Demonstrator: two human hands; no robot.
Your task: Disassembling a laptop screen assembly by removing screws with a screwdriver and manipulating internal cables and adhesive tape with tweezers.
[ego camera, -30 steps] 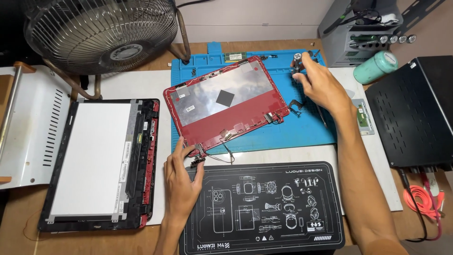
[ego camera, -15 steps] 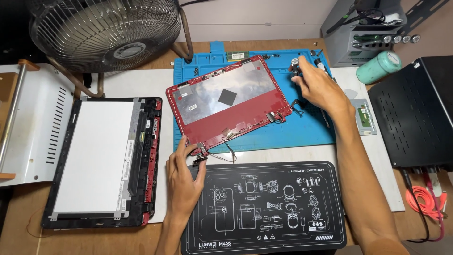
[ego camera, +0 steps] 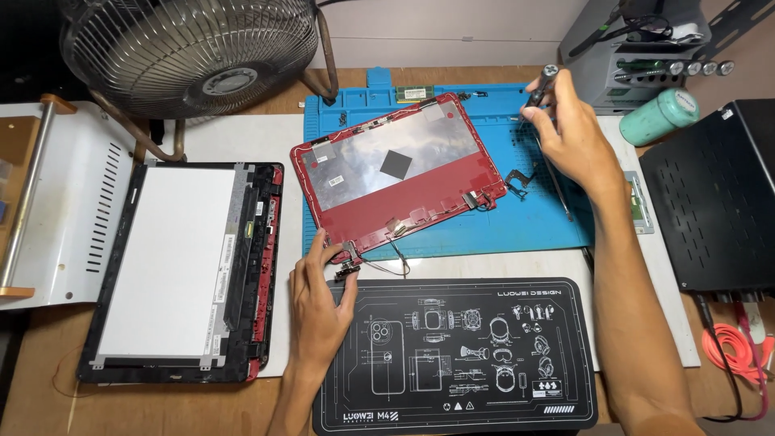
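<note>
Head view: red lid (ego camera: 395, 173) between both hands.

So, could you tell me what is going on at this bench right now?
A person is working on a taken-apart laptop. The left hand grips the hinge corner of the red lid, which lies inside-up on the blue mat. The right hand holds a screwdriver raised above the mat's far right part. The screen panel lies apart to the left, and a black mat sits in front.
</note>
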